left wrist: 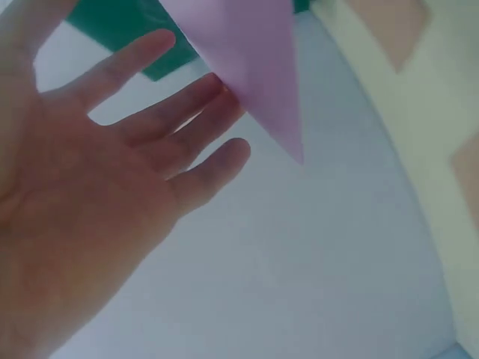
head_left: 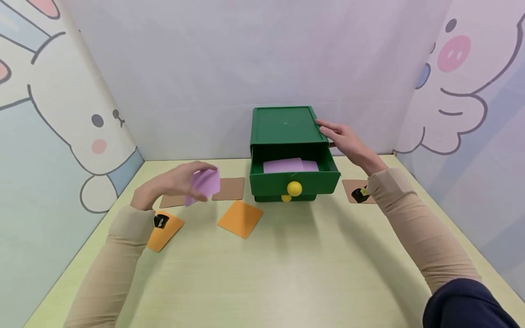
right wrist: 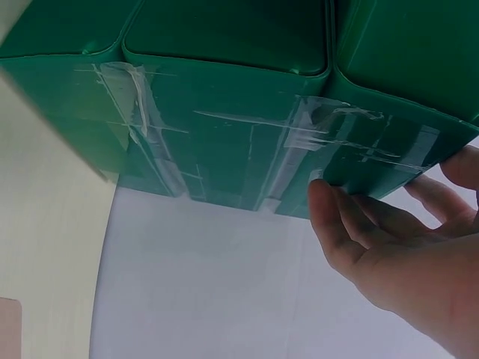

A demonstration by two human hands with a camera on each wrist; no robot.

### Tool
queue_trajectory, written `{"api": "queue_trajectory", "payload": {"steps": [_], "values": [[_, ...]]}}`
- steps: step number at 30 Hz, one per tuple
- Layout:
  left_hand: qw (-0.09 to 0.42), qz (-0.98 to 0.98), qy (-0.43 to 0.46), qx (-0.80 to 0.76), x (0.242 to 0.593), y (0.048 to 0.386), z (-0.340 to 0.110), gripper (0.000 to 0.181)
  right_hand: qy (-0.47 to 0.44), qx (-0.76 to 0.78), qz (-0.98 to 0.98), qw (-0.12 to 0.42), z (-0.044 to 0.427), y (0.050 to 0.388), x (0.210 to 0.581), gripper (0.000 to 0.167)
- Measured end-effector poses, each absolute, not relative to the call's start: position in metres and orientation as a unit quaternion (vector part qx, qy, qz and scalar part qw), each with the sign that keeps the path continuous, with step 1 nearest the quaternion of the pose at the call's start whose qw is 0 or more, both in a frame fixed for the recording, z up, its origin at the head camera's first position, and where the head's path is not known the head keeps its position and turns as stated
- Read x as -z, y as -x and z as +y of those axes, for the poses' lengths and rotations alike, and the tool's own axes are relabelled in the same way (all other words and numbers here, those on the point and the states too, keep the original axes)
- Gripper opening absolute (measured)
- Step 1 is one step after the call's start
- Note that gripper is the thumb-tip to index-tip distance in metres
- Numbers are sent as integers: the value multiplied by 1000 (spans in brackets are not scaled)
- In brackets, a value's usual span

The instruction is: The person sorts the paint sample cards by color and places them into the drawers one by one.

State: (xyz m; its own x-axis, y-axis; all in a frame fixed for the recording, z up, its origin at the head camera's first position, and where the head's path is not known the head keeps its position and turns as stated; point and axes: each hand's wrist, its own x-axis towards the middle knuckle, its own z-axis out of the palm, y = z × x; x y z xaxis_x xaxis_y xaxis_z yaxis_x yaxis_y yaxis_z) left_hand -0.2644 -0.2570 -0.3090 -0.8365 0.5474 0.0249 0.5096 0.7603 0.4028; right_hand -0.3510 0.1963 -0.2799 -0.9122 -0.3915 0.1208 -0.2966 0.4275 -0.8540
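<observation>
My left hand (head_left: 180,180) pinches a purple card (head_left: 208,181) between thumb and fingers above the table, left of a green drawer cabinet (head_left: 285,126). In the left wrist view, the card (left wrist: 251,67) tilts past the fingertips, and the thumb's grip is not fully visible. The cabinet's upper drawer (head_left: 266,184), which has a yellow knob (head_left: 294,188), stands pulled out with purple cards (head_left: 283,166) inside. My right hand (head_left: 348,142) rests against the cabinet's right upper edge, fingers extended. From the right wrist, fingertips (right wrist: 320,196) touch its taped side (right wrist: 232,134).
Two orange cards (head_left: 240,219) lie on the table (head_left: 262,273), one partly beneath the left wrist. Brown cards (head_left: 228,188) lie left of the cabinet, and another brown card (head_left: 351,187) lies right of it. Walls with cartoon animals enclose the back and sides.
</observation>
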Motion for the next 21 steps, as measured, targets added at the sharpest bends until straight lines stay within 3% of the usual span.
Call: {"api": "queue_trajectory", "payload": {"steps": [10, 21], "values": [[17, 926, -299, -231, 246, 264, -210, 64, 206, 491, 845, 46, 197, 352, 281, 54], [16, 915, -343, -212, 218, 264, -157, 55, 212, 495, 842, 39, 196, 352, 282, 54]]}}
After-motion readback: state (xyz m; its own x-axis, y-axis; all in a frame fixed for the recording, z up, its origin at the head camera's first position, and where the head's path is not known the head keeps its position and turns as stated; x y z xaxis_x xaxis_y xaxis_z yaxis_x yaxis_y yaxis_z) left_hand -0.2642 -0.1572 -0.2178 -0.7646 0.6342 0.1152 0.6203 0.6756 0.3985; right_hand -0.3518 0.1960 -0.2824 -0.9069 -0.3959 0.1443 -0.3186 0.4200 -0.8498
